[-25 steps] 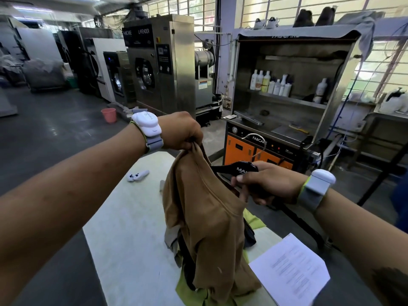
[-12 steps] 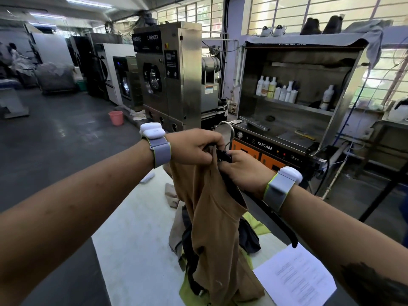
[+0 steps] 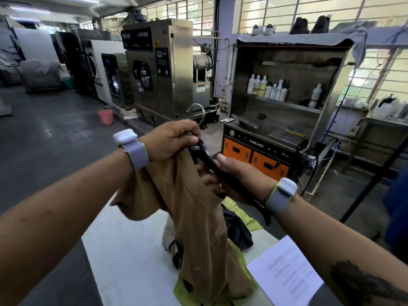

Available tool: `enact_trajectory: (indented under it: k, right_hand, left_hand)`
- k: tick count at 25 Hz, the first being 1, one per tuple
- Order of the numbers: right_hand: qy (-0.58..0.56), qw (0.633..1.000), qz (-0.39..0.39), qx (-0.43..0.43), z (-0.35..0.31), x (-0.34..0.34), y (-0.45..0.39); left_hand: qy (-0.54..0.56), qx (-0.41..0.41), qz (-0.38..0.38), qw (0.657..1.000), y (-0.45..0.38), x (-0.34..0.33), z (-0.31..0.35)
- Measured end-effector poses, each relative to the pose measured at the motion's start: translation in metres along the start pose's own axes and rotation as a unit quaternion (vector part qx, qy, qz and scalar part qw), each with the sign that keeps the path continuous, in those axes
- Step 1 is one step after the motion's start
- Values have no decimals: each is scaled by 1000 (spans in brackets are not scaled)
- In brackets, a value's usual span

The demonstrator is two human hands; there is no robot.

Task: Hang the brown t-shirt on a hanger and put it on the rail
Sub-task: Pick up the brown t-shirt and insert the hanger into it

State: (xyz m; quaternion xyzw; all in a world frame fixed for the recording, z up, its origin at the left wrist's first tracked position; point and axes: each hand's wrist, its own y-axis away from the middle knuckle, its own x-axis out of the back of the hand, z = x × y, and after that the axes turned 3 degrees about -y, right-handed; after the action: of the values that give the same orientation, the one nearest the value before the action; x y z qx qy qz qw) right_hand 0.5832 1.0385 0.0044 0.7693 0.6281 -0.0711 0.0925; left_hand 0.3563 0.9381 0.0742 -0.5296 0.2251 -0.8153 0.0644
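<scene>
The brown t-shirt (image 3: 198, 219) hangs bunched in mid-air above the white table (image 3: 123, 257). A black hanger (image 3: 212, 164) with a metal hook (image 3: 196, 109) pokes out of the shirt's neck, one arm inside the cloth and the other running down to the right. My left hand (image 3: 172, 140) pinches the shirt's collar together with the hanger's top. My right hand (image 3: 229, 173) grips the hanger's exposed arm at the neck opening. No rail is in view.
More clothes, dark (image 3: 237, 230) and lime green (image 3: 239, 213), lie on the table under the shirt. A printed sheet (image 3: 284, 270) lies at the table's right end. A steel-and-orange spotting cabinet (image 3: 265, 149) stands just beyond; washing machines (image 3: 156, 71) and a pink bucket (image 3: 105, 117) stand at the left.
My right hand came in from the right and pushed the hanger into the shirt's neck. The hook has risen above my left hand, and both hands now meet at the collar.
</scene>
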Motion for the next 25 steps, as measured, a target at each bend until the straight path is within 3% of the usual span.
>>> enact_trajectory:
  k: [3, 5, 7, 11, 14, 18, 25]
  right_hand:
    - [-37, 999, 4, -27, 43, 21, 17]
    - [119, 990, 76, 22, 66, 24, 23]
    - [321, 937, 108, 84, 75, 22, 27]
    - [501, 837, 62, 213, 50, 18, 42]
    - [535, 802, 121, 235, 38, 19, 49]
    - [625, 660, 219, 356, 46, 16, 59]
    - [634, 593, 285, 407, 37, 24, 84]
  left_hand:
    - [5, 26, 17, 999, 7, 19, -15]
    - [-16, 36, 8, 999, 7, 19, -19]
    - [-43, 50, -5, 998, 9, 18, -28]
    - [-67, 57, -12, 996, 24, 21, -50]
    - [-75, 54, 18, 996, 27, 18, -55]
    - [-55, 77, 35, 995, 28, 15, -56]
    - [-90, 47, 61, 993, 44, 12, -53]
